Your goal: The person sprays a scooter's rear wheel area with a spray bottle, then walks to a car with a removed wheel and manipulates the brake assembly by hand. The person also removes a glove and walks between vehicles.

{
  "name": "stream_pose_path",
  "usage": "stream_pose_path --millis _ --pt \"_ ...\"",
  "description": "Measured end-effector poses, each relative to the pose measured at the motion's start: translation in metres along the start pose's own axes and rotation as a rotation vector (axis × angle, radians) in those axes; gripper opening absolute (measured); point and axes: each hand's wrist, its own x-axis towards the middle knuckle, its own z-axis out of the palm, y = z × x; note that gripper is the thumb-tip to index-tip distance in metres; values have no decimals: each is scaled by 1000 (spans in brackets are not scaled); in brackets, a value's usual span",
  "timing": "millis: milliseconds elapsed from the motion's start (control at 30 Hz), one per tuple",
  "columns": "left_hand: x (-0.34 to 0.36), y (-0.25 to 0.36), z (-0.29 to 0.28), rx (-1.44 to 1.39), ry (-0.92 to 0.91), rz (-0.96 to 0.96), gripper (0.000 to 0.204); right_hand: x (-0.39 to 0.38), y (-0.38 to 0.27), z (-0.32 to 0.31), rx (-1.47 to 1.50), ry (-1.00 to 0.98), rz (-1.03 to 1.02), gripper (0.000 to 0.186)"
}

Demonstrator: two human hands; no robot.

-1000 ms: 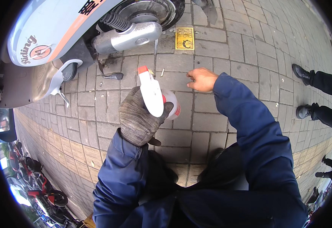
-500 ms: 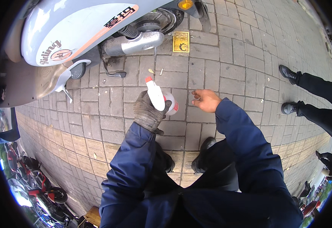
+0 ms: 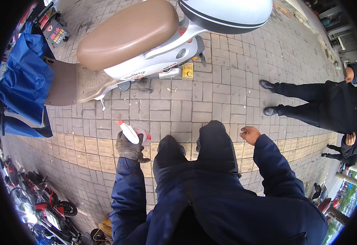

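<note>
A grey knitted glove covers my left hand (image 3: 129, 146), which is wrapped round a spray bottle (image 3: 145, 136) with a white trigger head and a red nozzle. The bottle is held upright over the paving, left of my knees, and red print marks its pale body. My bare right hand (image 3: 250, 135) hangs to the right of my knees, fingers loosely bent and a little apart, with nothing seen in it. Ahead on the left stands a white electric scooter (image 3: 162, 61) with a brown seat (image 3: 127, 34); neither hand touches it.
A blue cover (image 3: 23, 77) drapes the scooter's front. Behind the seat sits a white rear box (image 3: 227, 14). A yellow plate (image 3: 187, 70) lies on the paving. At right stands a person in black trousers (image 3: 305, 93). Parked motorbikes (image 3: 43, 204) line the lower left.
My view has risen and drawn back, showing the scooter's seat and rear box. Both hands have come down beside my legs and moved farther apart. The spray bottle stays in my left hand.
</note>
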Motion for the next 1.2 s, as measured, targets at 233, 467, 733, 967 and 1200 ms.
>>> stream_pose_path --millis 233,467,733,967,1200 --pt "-16 -5 -96 123 195 58 51 -69 8 5 291 50 128 39" --pt "-15 15 -120 -6 359 55 43 -33 -45 16 218 50 -28 43" --pt "-28 87 -90 -147 306 -40 45 -31 -20 -50 188 -19 -33 42" --pt "-77 91 -28 208 316 -69 49 29 13 -101 52 -120 -64 31" --pt "-181 90 -12 155 345 -187 48 44 19 -94 -3 -239 -91 30"
